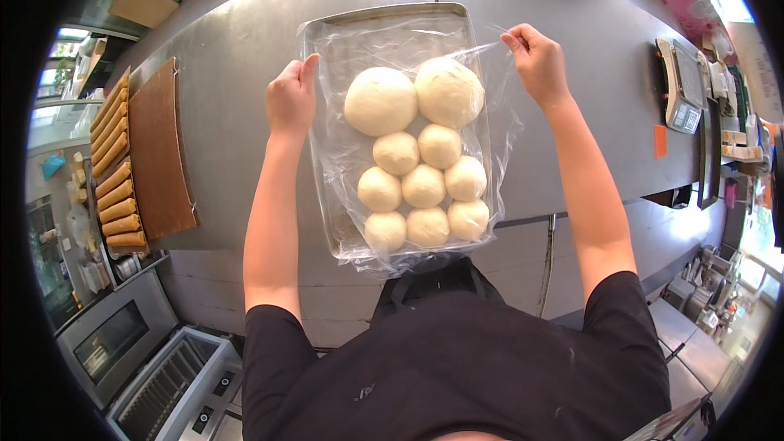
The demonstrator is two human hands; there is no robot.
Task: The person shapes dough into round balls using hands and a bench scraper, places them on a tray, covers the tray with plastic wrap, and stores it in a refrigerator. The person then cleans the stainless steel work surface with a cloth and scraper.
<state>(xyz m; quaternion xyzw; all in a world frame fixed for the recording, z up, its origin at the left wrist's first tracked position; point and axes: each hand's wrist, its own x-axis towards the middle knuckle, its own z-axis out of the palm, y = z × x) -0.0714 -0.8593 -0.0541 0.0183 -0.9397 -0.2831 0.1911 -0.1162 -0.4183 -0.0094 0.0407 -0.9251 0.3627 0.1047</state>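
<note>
In front of me a metal baking tray (392, 10) holds two large dough balls (381, 101) at its far end and several smaller dough balls (424, 186) grouped nearer me. Clear plastic sheet (343, 196) lies wrinkled across the tray and spills past its right and front edges. My right hand (539, 61) pinches the sheet beyond the tray's right rim, drawing a taut fold toward the large balls. Beside the left rim, my left hand (290, 95) is closed with the thumb uppermost, apparently gripping the sheet's edge; its fingertips are partly hidden.
The tray rests on a steel worktable (239, 73). To the left are a brown sheet (158, 153) and a row of brown rolls (116, 196). A digital scale (683, 86) and an orange card (660, 141) are at the right. An open-topped appliance (174, 386) stands lower left.
</note>
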